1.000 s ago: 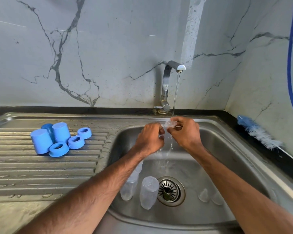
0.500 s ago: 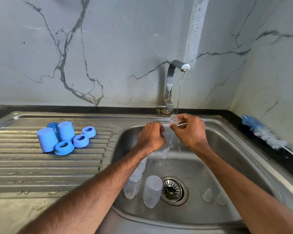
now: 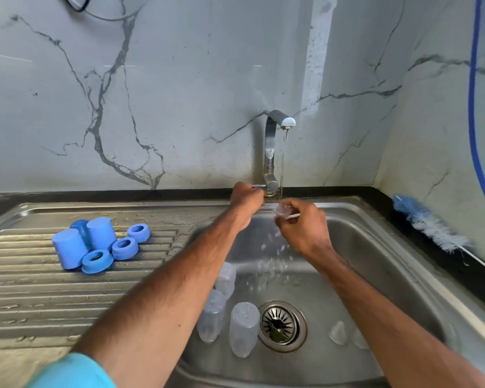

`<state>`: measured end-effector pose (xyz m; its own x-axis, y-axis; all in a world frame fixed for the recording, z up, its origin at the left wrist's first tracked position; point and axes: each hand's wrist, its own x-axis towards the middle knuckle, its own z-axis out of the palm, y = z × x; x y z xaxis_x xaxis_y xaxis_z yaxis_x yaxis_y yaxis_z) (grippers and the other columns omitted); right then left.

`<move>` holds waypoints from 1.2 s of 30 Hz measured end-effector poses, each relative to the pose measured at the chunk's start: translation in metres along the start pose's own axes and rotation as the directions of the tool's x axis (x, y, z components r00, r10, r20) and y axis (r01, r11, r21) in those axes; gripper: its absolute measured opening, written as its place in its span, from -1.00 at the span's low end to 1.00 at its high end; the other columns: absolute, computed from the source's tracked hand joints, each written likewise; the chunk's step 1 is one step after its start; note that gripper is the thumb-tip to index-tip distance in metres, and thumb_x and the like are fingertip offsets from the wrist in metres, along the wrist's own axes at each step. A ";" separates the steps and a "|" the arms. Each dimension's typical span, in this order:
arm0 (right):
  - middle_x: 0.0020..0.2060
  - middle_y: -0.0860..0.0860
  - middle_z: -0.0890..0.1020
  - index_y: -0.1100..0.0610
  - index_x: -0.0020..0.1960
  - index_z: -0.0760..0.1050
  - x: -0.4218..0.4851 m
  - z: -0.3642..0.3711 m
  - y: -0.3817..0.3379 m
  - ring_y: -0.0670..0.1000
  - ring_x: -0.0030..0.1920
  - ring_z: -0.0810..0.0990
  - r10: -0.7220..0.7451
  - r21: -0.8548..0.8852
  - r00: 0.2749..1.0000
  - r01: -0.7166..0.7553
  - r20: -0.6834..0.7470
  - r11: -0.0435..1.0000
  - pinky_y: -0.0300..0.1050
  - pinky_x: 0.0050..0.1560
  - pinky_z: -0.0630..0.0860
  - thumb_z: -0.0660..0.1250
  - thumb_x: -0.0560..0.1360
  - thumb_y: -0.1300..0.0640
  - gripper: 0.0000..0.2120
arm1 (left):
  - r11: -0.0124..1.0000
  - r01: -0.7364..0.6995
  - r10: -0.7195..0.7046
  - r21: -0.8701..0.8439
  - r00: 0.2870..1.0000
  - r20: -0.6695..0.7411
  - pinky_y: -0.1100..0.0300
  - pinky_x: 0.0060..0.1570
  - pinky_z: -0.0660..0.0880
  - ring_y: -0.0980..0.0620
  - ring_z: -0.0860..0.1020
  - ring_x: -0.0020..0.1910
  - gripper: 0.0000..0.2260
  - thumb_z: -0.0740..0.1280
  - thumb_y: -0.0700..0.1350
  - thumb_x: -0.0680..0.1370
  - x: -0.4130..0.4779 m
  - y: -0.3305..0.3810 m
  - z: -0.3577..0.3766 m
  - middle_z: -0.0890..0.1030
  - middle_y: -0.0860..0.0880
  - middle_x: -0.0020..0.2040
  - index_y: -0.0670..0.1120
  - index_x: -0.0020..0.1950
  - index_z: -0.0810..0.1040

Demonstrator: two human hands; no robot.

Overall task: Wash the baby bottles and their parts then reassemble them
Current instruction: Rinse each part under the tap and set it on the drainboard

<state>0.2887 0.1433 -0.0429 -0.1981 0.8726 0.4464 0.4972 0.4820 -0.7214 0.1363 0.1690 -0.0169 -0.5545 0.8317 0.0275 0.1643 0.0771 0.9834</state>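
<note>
Left hand: the left hand (image 3: 247, 196) is at the base of the faucet (image 3: 270, 147), fingers curled round the faucet lever (image 3: 257, 186).
Right hand: the right hand (image 3: 303, 228) pinches a clear nipple (image 3: 282, 210) in its fingertips, directly under the water stream (image 3: 283, 163); spray falls from it into the basin.
Sink: the stainless sink (image 3: 375, 247) has its drain (image 3: 282, 326) in the floor of the basin.
Bottles: three clear bottles (image 3: 244, 329) stand mouth-down just left of the drain; the left forearm crosses over and partly hides the rear two.
Loose nipples: two loose nipples (image 3: 338, 331) sit on the basin floor right of the drain, close beside the right forearm.
Drainboard: the drainboard (image 3: 39, 298) is wet and ribbed, left of the basin.
Caps: three blue caps (image 3: 67, 252) stand clustered on the drainboard; one is mostly hidden behind the others.
Rings: three blue rings (image 3: 125, 247) lie just beside the caps.
Counter, right: a bottle brush (image 3: 429, 222) lies on the dark counter (image 3: 403, 239) against the wall.
Wall: a blue hose (image 3: 476, 107) hangs down the right wall.
</note>
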 end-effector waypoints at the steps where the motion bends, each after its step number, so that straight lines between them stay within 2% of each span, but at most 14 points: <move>1: 0.03 -0.06 0.72 0.08 0.23 0.66 0.000 -0.001 0.001 -0.07 -0.09 0.71 0.006 0.012 1.000 -0.006 -0.003 1.000 -0.22 -0.07 0.61 0.51 0.52 0.20 -0.72 | 0.998 0.023 -0.023 -0.066 1.000 -0.001 0.16 -0.21 0.44 -0.05 0.56 -0.19 -0.85 0.25 -0.41 0.49 0.001 0.000 0.000 0.60 -0.14 -0.25 -0.34 -0.10 0.62; 4: -0.06 -0.10 0.69 0.06 0.10 0.68 -0.001 -0.001 0.001 -0.04 -0.09 0.71 0.001 0.034 1.000 0.000 -0.009 0.999 -0.11 0.01 0.66 0.48 0.54 0.20 -0.85 | 0.973 0.040 -0.040 -0.229 0.999 0.007 0.05 0.09 0.57 -0.06 0.58 -0.05 -0.77 0.26 -0.46 0.55 0.006 0.001 -0.001 0.63 -0.10 -0.17 -0.19 -0.15 0.59; 7: -0.05 -0.08 0.73 0.07 0.04 0.71 0.003 -0.002 0.001 -0.05 -0.13 0.72 -0.002 0.042 1.000 0.002 -0.008 0.999 -0.25 -0.09 0.54 0.44 0.56 0.16 -0.91 | 0.985 -0.090 0.100 -0.150 0.993 0.056 0.11 0.27 0.55 0.00 0.59 0.15 -0.64 0.26 -0.44 0.58 0.005 0.013 0.005 0.64 -0.09 0.19 -0.21 0.33 0.56; 10: -0.13 -0.04 0.75 0.10 -0.01 0.72 0.004 -0.001 0.001 -0.04 -0.24 0.67 -0.017 0.027 0.999 0.016 0.033 0.999 -0.23 -0.18 0.51 0.41 0.61 0.09 -0.87 | 0.963 -0.259 0.248 0.069 0.960 0.131 0.14 0.26 0.54 0.03 0.56 0.26 -0.54 0.22 -0.43 0.59 -0.004 0.029 0.011 0.58 -0.06 0.34 -0.15 0.46 0.49; 14: -0.32 0.02 0.72 0.12 -0.16 0.67 0.007 0.004 0.007 -0.01 -0.37 0.67 0.028 0.173 0.993 -0.047 0.111 0.984 -0.09 -0.34 0.55 0.37 0.65 -0.03 -0.70 | 0.951 -0.286 0.253 0.114 0.937 0.239 0.20 0.21 0.47 0.02 0.48 0.39 -0.47 0.21 -0.38 0.61 -0.007 0.025 0.005 0.48 -0.04 0.46 -0.10 0.58 0.36; 16: -0.35 0.04 0.72 0.17 -0.19 0.68 0.007 0.002 0.003 -0.04 -0.43 0.61 0.097 0.286 0.986 -0.133 0.135 0.949 -0.16 -0.40 0.46 0.33 0.67 -0.05 -0.62 | 0.950 -0.299 0.258 0.093 0.915 0.310 0.24 0.15 0.44 0.04 0.50 0.32 -0.56 0.21 -0.33 0.64 -0.018 0.012 -0.002 0.52 -0.02 0.38 -0.14 0.53 0.41; 18: -0.39 0.09 0.66 0.30 -0.16 0.69 0.006 -0.003 -0.002 -0.02 -0.47 0.52 0.203 0.413 0.964 -0.256 0.170 0.874 -0.18 -0.46 0.39 0.31 0.67 -0.06 -0.53 | 0.961 -0.277 0.255 0.011 0.900 0.352 0.11 0.10 0.50 0.01 0.57 0.08 -0.77 0.21 -0.27 0.67 -0.037 -0.004 -0.006 0.64 -0.04 0.08 -0.17 0.23 0.61; 20: -0.43 0.08 0.57 0.32 -0.17 0.65 0.004 -0.007 -0.006 -0.03 -0.50 0.43 0.311 0.501 0.922 -0.386 0.229 0.775 -0.21 -0.53 0.33 0.27 0.69 -0.08 -0.49 | 0.978 -0.174 0.206 -0.117 0.896 0.393 0.04 0.10 0.60 0.00 0.63 -0.02 -0.77 0.19 -0.18 0.72 -0.059 -0.014 -0.011 0.67 -0.06 -0.05 -0.10 0.02 0.64; 22: -0.46 0.02 0.50 0.20 -0.22 0.58 0.003 -0.008 -0.008 -0.06 -0.51 0.36 0.369 0.549 0.872 -0.489 0.322 0.678 -0.22 -0.56 0.27 0.22 0.71 -0.09 -0.53 | 0.969 -0.109 0.196 -0.222 0.886 0.419 0.15 0.01 0.66 0.01 0.68 -0.05 -0.78 0.19 -0.16 0.73 -0.077 -0.019 -0.019 0.68 -0.10 -0.04 -0.12 0.05 0.62; 24: -0.47 -0.02 0.43 0.12 -0.20 0.50 0.003 -0.008 -0.007 -0.07 -0.50 0.31 0.363 0.540 0.820 -0.567 0.443 0.622 -0.23 -0.55 0.21 0.18 0.72 -0.11 -0.57 | 0.960 -0.148 0.238 -0.236 0.877 0.417 0.16 0.05 0.66 -0.01 0.71 0.01 -0.82 0.23 -0.21 0.72 -0.089 -0.023 -0.024 0.71 -0.10 0.01 -0.08 0.10 0.64; 28: -0.46 0.00 0.47 0.16 -0.11 0.52 -0.004 -0.007 -0.010 -0.06 -0.50 0.37 0.305 0.363 0.767 -0.562 0.565 0.743 -0.19 -0.50 0.24 0.08 0.73 -0.18 -0.50 | 0.959 -0.247 0.279 -0.142 0.913 0.297 0.00 0.10 0.67 -0.12 0.71 0.03 -0.87 0.34 -0.22 0.66 -0.092 -0.038 -0.027 0.74 -0.20 0.02 -0.10 0.04 0.70; 32: -0.28 0.15 0.72 0.26 -0.10 0.65 -0.013 -0.003 -0.010 -0.06 -0.45 0.64 0.218 0.143 0.881 -0.301 0.420 0.943 -0.24 -0.48 0.51 0.05 0.73 -0.20 -0.36 | 0.864 -0.461 0.438 0.203 0.887 0.150 -0.08 -0.10 0.64 -0.03 0.71 -0.18 -0.86 0.45 -0.09 0.58 -0.084 -0.055 -0.033 0.73 0.00 -0.23 -0.12 -0.12 0.71; 34: -0.19 0.19 0.74 0.22 -0.06 0.67 -0.014 -0.001 -0.007 -0.02 -0.30 0.71 0.161 0.152 0.900 -0.241 0.405 0.959 -0.17 -0.33 0.65 0.10 0.72 -0.18 -0.44 | 0.838 -0.480 0.461 0.260 0.877 0.134 -0.08 -0.18 0.63 0.06 0.69 -0.25 -0.86 0.47 -0.06 0.58 -0.084 -0.058 -0.037 0.72 0.05 -0.26 -0.09 -0.13 0.71; 36: -0.10 0.20 0.75 0.24 0.00 0.69 -0.012 -0.003 -0.007 0.11 -0.12 0.75 0.161 0.274 0.879 -0.307 0.449 0.912 -0.03 -0.20 0.70 0.16 0.72 -0.14 -0.48 | 0.822 -0.491 0.471 0.288 0.871 0.141 -0.07 -0.25 0.64 0.10 0.68 -0.29 -0.86 0.49 -0.04 0.57 -0.083 -0.058 -0.039 0.71 0.07 -0.27 -0.07 -0.13 0.71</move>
<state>0.2898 0.1296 -0.0418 -0.4728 0.8803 0.0386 0.2830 0.1931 -0.9395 0.1404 0.0743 -0.0687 -0.2904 0.8380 0.4620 0.6423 -0.1872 0.7432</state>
